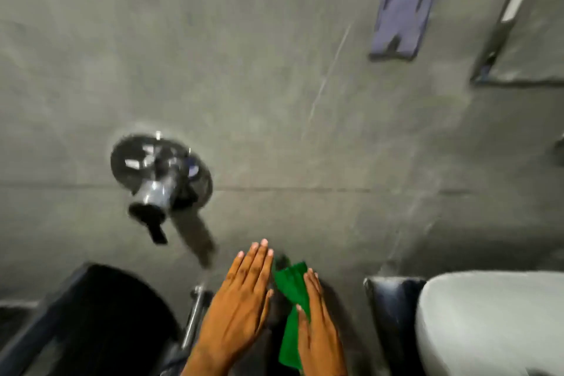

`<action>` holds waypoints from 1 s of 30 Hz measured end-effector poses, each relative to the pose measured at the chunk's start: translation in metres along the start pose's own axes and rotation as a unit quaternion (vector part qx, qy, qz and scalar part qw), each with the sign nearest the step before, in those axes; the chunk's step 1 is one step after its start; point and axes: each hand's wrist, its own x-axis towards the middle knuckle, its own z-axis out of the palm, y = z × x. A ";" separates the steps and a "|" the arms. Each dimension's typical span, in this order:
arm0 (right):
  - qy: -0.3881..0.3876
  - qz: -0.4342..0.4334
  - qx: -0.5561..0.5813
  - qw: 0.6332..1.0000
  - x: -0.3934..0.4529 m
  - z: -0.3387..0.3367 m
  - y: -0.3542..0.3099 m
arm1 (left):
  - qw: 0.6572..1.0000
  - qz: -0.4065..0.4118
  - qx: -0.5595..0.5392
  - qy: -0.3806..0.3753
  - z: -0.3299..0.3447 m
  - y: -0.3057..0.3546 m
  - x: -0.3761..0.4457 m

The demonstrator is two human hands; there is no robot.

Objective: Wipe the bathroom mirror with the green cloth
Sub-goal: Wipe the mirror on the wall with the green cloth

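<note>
Green cloth [292, 311] hangs at near centre, long axis running near-to-far, pinned under my right hand's [317, 323] thumb against the flat palm. Left hand [241, 305] just beside it, fingers straight, holding nothing. I judge the mirror [518, 40] lies far right; right hand nearer.

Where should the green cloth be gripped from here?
Judging by its pose, at the upper end of the cloth, which stands free between the left hand and right hand. Come from the right with the right fingers, which already lie along that edge.
</note>
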 end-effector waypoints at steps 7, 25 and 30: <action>0.199 -0.153 -0.012 0.968 0.139 -0.245 -0.165 | 0.965 0.078 0.044 0.248 -0.293 0.017 0.159; 0.369 -0.179 -0.237 0.881 0.240 -0.352 -0.142 | 0.920 -0.021 0.020 0.391 -0.487 0.026 0.311; 0.384 -0.141 -0.268 0.872 0.267 -0.344 -0.139 | 0.886 -0.036 0.046 0.459 -0.467 0.021 0.339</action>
